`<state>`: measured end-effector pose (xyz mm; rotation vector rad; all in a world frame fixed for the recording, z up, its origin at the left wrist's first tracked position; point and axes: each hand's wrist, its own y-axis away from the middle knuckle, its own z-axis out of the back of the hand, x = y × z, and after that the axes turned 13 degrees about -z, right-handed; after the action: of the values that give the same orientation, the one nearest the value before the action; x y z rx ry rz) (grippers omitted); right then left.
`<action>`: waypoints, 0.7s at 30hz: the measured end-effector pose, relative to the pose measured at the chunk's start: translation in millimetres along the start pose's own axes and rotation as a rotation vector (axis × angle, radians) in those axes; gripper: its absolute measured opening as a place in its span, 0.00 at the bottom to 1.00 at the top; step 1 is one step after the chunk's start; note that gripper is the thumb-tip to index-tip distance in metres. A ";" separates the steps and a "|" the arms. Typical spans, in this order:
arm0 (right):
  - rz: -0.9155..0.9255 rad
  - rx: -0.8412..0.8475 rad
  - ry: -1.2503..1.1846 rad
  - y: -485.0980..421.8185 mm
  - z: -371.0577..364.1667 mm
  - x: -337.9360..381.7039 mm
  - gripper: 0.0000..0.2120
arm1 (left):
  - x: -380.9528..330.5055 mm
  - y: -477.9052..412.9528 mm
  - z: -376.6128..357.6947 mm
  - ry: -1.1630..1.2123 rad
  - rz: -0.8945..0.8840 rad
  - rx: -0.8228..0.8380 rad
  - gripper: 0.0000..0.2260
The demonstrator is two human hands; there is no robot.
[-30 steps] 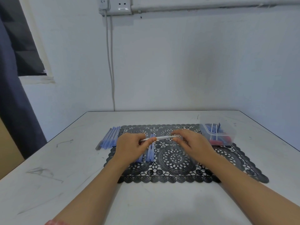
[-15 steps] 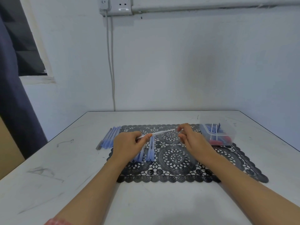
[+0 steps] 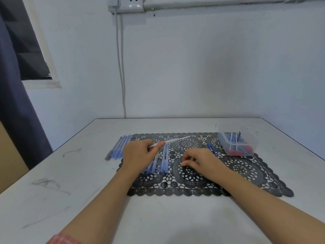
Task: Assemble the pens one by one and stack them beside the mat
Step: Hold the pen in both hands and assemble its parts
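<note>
A: The left hand [image 3: 139, 155] grips a clear barrel [image 3: 175, 140] between thumb and fingers. The barrel's free end points far and right above the mat [image 3: 246, 175]. And the other hand?

B: The right hand [image 3: 198, 160] is down on the middle of the mat with its fingers curled. Something small and pale shows at the fingertips [image 3: 183, 162], but I cannot tell whether they pinch it or only reach for it.

A: So the step, I judge, is fetching the next part for that barrel.

B: Likely. To do it well, hold the barrel level with its open end towards the right hand. Lift one piece only, line it up along the barrel, and push it straight in without bending.

A: Supplies?

B: Loose blue pieces [image 3: 164, 161] lie on the mat just under the left hand. A few dark blue sticks [image 3: 212, 148] lie just right of the right hand. The clear box [image 3: 237, 143] sits at the mat's far right corner.

A: Finished ones?

B: A row of pens [image 3: 119, 147] lies on the table [image 3: 70, 191] just left of the mat. This one belongs beside them.
</note>
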<state>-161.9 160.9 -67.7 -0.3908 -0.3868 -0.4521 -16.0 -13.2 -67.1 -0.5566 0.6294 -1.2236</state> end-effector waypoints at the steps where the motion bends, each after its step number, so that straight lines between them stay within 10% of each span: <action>1: 0.017 0.005 0.009 -0.5 -0.6 -1.2 0.06 | -0.5 0.0 0.1 -0.003 -0.005 0.000 0.27; 21: -0.015 -0.088 -0.032 -0.7 5.6 -10.4 0.09 | -4.1 -1.2 -0.1 0.018 -0.008 0.004 0.27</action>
<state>-172.5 166.4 -67.3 -0.4815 -0.4016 -0.4795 -17.8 -9.6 -65.7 -0.5458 0.6405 -1.2386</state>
